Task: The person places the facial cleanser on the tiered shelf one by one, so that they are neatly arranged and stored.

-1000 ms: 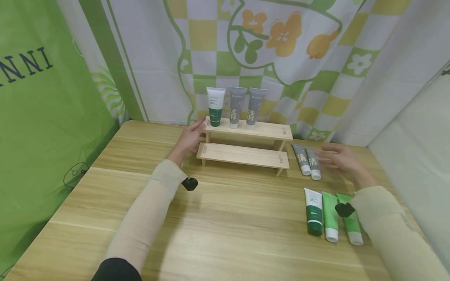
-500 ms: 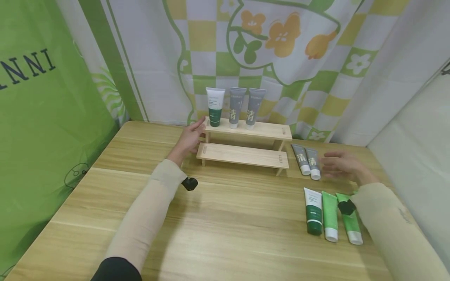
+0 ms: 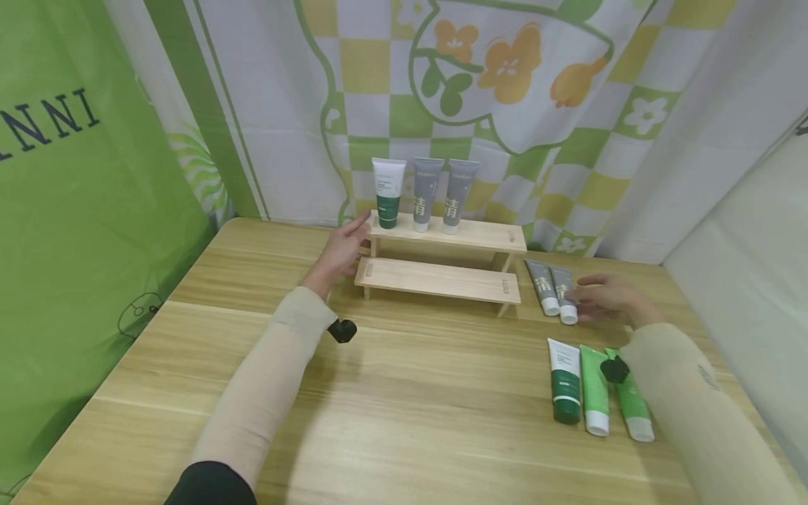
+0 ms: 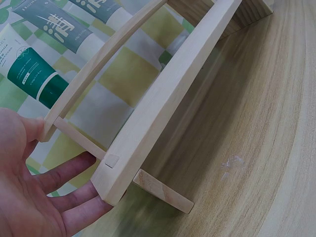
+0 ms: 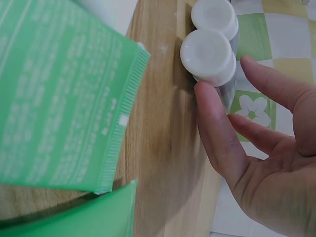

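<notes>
My left hand (image 3: 339, 254) holds the left end of a two-tier wooden shelf (image 3: 438, 275). In the left wrist view its thumb lies at the upper tier's end and its fingers (image 4: 81, 197) reach behind the lower tier's end. On the upper tier stand a white and dark-green squeeze tube (image 3: 388, 196) and two grey squeeze tubes (image 3: 426, 193), caps down. To the shelf's right lie two more grey tubes (image 3: 541, 284). Beside the right one, my right hand (image 3: 609, 296) has its fingers spread, a fingertip right at the white cap (image 5: 207, 54).
Nearer on the table (image 3: 404, 421) lie a white and dark-green tube (image 3: 564, 382) and two light-green tubes (image 3: 595, 389), one partly under my right sleeve (image 3: 682, 379). A patterned curtain (image 3: 366, 105) hangs behind the shelf, and a white wall surface (image 3: 751, 231) borders the right.
My right hand first draws slightly right, away from the lying grey tubes, then comes back left to the nearer one. My left hand stays at the shelf's end.
</notes>
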`<state>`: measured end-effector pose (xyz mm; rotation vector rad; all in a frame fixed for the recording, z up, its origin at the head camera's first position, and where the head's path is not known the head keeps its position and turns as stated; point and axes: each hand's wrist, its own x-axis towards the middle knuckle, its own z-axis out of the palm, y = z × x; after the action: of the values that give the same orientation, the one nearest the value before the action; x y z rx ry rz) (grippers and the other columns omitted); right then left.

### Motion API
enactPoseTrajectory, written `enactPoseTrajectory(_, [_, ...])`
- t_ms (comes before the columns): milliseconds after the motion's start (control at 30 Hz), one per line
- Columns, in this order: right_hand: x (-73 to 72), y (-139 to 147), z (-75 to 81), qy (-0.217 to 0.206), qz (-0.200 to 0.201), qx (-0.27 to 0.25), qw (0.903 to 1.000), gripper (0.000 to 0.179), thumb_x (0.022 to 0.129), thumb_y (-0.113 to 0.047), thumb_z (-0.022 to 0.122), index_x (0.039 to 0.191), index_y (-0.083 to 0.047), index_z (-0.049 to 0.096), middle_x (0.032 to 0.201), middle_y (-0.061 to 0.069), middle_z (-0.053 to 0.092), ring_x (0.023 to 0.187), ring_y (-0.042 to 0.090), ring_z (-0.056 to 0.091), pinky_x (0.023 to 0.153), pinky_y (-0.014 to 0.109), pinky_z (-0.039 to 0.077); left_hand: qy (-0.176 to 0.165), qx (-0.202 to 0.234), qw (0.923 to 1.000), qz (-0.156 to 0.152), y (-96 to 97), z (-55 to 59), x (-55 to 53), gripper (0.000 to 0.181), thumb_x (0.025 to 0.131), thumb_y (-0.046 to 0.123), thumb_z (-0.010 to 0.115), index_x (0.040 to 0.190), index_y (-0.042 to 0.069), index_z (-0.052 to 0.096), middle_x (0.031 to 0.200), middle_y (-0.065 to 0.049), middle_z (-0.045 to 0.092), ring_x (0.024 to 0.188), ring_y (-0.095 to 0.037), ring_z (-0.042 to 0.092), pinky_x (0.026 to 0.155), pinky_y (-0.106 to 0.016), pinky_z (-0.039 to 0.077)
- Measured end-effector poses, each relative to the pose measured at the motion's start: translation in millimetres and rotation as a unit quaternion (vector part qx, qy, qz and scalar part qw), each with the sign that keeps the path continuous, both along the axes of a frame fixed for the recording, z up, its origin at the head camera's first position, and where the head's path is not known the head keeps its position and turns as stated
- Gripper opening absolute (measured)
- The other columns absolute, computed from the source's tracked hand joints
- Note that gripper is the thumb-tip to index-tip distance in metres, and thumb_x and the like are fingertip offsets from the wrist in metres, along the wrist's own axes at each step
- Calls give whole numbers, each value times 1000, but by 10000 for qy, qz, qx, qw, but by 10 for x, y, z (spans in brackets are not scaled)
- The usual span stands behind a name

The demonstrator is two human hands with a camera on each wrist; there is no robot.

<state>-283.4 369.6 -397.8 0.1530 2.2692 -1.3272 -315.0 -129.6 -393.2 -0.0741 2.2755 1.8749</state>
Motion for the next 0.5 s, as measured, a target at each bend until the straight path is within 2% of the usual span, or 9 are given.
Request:
enactPoseTrajectory(67, [-20, -5, -12, -37, -32, 117, 9999, 79, 102, -13, 60, 148, 22, 7, 117, 21, 58, 86, 13, 67, 82, 34, 59, -2, -9, 10000, -13, -1, -5, -3, 48, 107, 45, 42, 155, 45, 34, 144, -17, 47, 129, -48, 45, 97, -67, 43])
enactPoseTrajectory(233, [-43, -35, 5, -103, -55, 309, 9995, 79, 101, -13, 61, 147, 23, 8, 116, 22, 58, 83, 12, 66, 81, 33, 59, -9, 14, 10000, -5, -1, -15, -16, 48, 107, 45, 42, 155, 45, 34, 147, -16, 45, 129, -49, 45, 96, -66, 44])
enactPoseTrajectory(500, [-65, -92, 7, -203, -98, 379, 9990, 81, 99, -14, 65, 148, 22, 12, 109, 15, 61, 82, 11, 66, 79, 32, 59, -4, 30, 9999, 97, 11, -6, -18, 47, 108, 43, 43, 154, 44, 36, 138, -18, 51, 124, -46, 51, 93, -63, 48])
